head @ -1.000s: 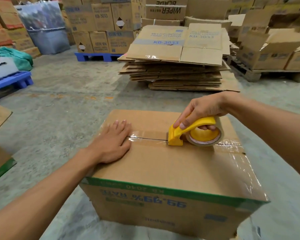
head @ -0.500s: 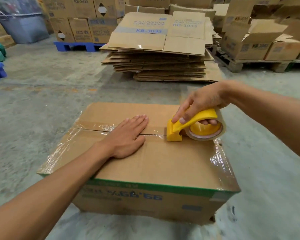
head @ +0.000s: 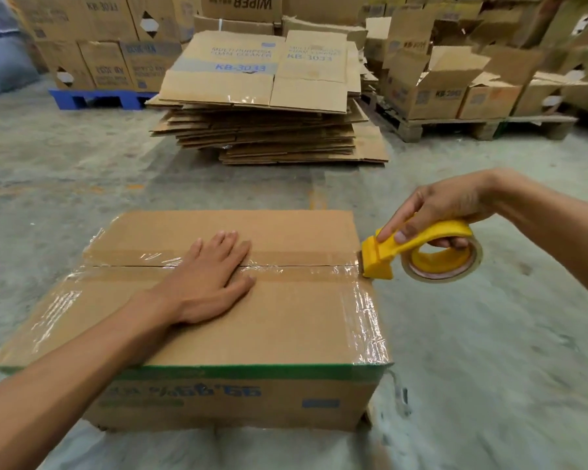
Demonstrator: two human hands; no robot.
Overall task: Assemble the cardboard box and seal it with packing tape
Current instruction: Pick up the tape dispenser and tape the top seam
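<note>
A closed cardboard box [head: 286, 320] with a green band stands on the concrete floor. Clear tape [head: 306, 266] runs along its centre seam, and more tape covers its left and right edges. My left hand [head: 211, 276] lies flat on the seam near the middle of the lid. My right hand [head: 435, 212] grips a yellow tape dispenser [head: 418, 256] holding a roll of clear tape. The dispenser's front end sits at the box's right edge, where the seam tape ends.
A pile of flattened cartons [head: 262, 106] lies just beyond the box. A blue pallet [head: 95, 100] with stacked boxes is at the back left. A wooden pallet [head: 482, 125] with open boxes is at the back right. Bare concrete floor [head: 489, 334] surrounds the box.
My right hand has drawn the dispenser rightwards along the seam, from near the lid's middle to the right edge. My left hand has slid to the lid's centre, staying flat.
</note>
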